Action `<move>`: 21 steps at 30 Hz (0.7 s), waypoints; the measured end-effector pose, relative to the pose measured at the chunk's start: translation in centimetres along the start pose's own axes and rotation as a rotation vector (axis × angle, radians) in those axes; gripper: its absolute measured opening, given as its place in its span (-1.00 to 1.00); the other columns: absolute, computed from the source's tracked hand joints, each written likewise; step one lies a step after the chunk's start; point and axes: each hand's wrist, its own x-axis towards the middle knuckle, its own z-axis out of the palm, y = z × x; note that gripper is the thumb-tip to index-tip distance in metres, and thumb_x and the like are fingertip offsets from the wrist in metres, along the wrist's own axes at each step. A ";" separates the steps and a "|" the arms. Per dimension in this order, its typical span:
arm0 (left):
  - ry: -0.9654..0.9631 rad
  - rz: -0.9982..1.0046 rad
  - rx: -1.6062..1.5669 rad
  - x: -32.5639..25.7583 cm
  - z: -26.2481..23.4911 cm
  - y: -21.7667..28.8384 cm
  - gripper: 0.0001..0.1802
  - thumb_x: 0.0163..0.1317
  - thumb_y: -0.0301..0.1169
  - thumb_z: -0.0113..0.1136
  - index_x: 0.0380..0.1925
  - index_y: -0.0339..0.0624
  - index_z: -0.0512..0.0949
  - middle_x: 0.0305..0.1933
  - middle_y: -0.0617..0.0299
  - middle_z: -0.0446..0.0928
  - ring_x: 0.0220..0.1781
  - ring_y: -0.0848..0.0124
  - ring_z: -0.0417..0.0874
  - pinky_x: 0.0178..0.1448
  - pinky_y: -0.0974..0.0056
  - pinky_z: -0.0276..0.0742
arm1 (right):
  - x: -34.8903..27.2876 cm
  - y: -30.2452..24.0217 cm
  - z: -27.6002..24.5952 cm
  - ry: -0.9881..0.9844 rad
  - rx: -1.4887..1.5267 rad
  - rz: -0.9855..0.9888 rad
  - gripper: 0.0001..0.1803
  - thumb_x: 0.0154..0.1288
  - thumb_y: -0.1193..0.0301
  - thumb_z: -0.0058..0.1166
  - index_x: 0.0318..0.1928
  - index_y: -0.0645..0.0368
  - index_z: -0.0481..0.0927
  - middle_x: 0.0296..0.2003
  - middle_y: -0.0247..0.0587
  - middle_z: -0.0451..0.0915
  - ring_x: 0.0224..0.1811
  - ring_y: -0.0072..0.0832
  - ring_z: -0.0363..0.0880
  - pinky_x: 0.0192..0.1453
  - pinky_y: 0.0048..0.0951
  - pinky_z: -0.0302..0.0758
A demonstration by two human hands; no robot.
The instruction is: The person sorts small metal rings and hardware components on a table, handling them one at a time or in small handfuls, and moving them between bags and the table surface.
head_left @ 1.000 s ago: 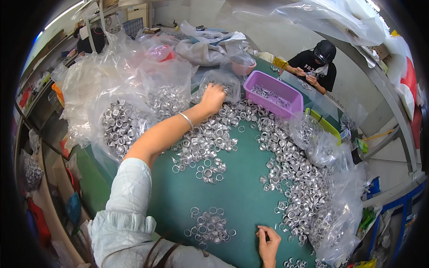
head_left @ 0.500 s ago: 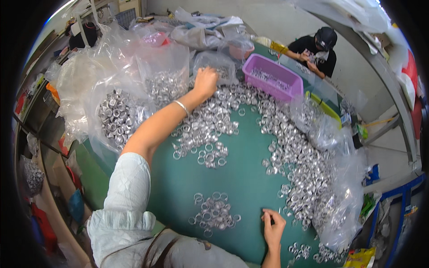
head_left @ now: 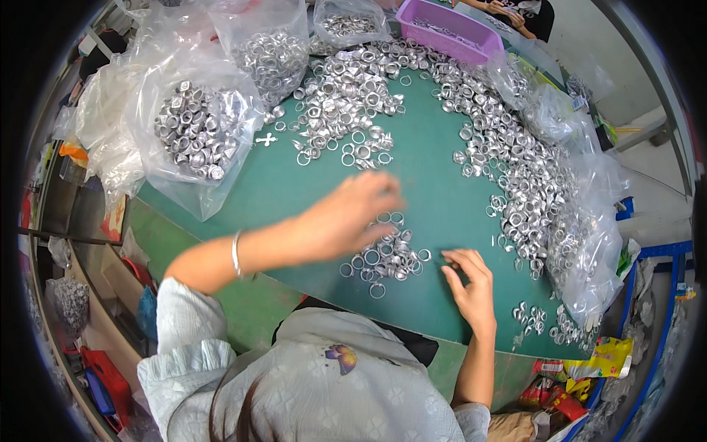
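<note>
Our blurred left hand (head_left: 346,221), fingers loosely curled, hovers over small silver metal rings (head_left: 387,258); our right hand (head_left: 471,283) rests open-fingered beside them

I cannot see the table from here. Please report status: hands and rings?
Left hand blurred, over small ring pile. Right hand fingertips on green table beside it. Nothing in the way.

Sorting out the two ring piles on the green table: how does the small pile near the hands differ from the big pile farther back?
The small pile holds few rings, spread flat; the big pile holds many more, heaped thickly. The small pile lies under the blurred left hand and beside the right hand; the big pile lies between plastic bags, untouched. Both are silvery metal rings.
</note>
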 end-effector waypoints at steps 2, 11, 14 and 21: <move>-0.121 -0.107 -0.121 -3.0 0.9 2.4 -0.59 0.00 -0.46 0.22 -0.09 -0.17 0.43 -0.03 0.10 0.34 0.02 0.15 0.38 0.12 0.15 0.28 | 0.6 -0.8 1.0 -0.036 -0.131 -0.095 -0.66 -0.05 0.60 0.15 -0.16 0.25 0.50 -0.23 -0.15 0.46 -0.19 -0.25 0.41 -0.11 -0.37 0.39; 0.175 -0.331 -0.312 -6.3 5.5 5.0 -0.69 -0.02 -0.52 0.23 -0.20 -0.22 0.50 -0.10 0.13 0.42 -0.02 0.18 0.43 0.05 0.22 0.35 | -1.8 1.5 3.2 0.292 0.400 0.274 -0.98 0.06 0.66 0.08 -0.44 0.35 0.53 -0.44 -0.27 0.49 -0.56 -0.70 0.25 -0.49 -0.67 0.25; 0.182 -0.344 -0.148 -6.2 6.5 4.4 -0.63 -0.05 -0.53 0.24 -0.15 -0.22 0.48 0.03 0.10 0.37 0.10 0.11 0.35 0.15 0.14 0.26 | -4.0 1.1 1.5 0.406 0.114 0.287 -0.93 0.04 0.68 0.08 -0.41 0.33 0.54 -0.42 -0.24 0.49 -0.52 -0.62 0.32 -0.48 -0.64 0.28; 0.006 -0.412 0.184 -5.2 7.1 3.9 -0.40 -0.01 -0.32 0.25 0.07 -0.17 0.32 0.30 0.08 0.09 0.35 -0.03 0.00 0.30 -0.20 -0.09 | -9.5 4.0 -2.9 0.509 -0.797 0.310 -0.88 -0.04 0.53 0.18 -0.42 0.20 0.54 -0.35 -0.26 0.47 -0.25 -0.29 0.36 -0.16 -0.31 0.25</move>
